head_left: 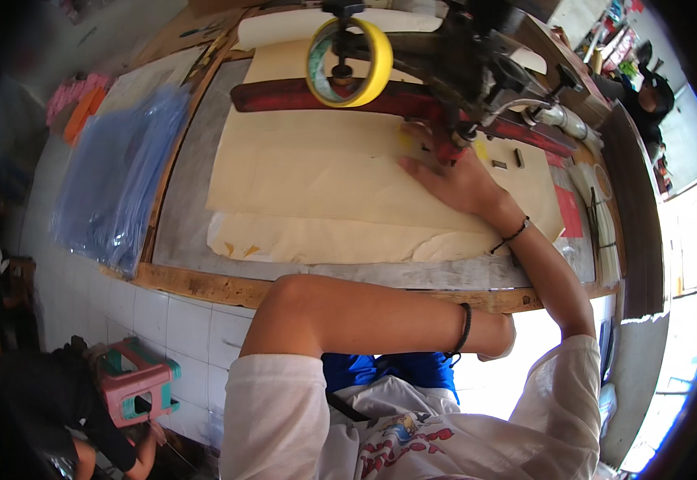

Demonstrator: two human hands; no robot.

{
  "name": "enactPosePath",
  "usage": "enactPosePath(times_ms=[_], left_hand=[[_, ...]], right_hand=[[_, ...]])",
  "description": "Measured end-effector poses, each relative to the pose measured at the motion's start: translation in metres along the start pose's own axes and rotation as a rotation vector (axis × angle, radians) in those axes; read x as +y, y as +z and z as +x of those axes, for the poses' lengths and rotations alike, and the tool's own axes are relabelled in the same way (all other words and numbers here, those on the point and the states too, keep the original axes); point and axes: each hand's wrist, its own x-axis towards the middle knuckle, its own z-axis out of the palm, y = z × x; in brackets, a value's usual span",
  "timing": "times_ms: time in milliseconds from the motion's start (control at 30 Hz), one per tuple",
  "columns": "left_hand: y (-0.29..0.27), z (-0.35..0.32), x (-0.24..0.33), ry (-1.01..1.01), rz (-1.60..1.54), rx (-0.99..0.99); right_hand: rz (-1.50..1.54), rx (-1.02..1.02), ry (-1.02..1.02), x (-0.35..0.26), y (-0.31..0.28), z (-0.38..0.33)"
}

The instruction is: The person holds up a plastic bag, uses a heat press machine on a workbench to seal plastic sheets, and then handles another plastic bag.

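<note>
Head view: the bare right hand point(462, 186) lies spread at two o'clock on the broad, cream, paper-like sheet point(300, 164) at twelve; the left hand's point(499, 339) grip, at four, cannot be told.

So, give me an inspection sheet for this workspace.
Surface: grey tabletop with a wooden edge.
Job's things: cream sheets overlapping under a dark and red machine; the lower front edge looks ragged.
Clutter: yellow tape roll hanging on the machine; two small dark blocks on the sheets; bluish clear plastic piled at left.
Hands: right hand on the sheets, fingers partly hidden; left hand by the front edge, grip unclear.
Cables: thin pale line on the machine, maybe a hose.
Surroundings: pink-and-green stool; person in dark clothes beside it.
</note>
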Motion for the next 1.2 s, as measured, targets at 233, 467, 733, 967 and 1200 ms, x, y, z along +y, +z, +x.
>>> enactPosePath(times_ms=[233,467,733,967,1200], left_hand=[[-0.034,-0.027,-0.013,-0.021,-0.109,-0.147],[-0.039,-0.019,-0.014,-0.054,-0.125,-0.164],[-0.033,-0.024,-0.012,-0.052,-0.136,-0.168],[-0.043,-0.023,-0.011,-0.034,-0.108,-0.236],[-0.032,-0.026,-0.017,-0.019,-0.201,-0.132]], right_hand=[[-0.112,0.096,-0.127,0.011,0.012,0.003],[-0.152,0.052,-0.009,0.019,0.013,0.0],[-0.13,0.114,-0.046,-0.001,0.013,-0.001],[-0.112,0.075,0.002,0.001,0.01,-0.004],[-0.138,0.029,0.017,0.01,0.012,-0.002]])
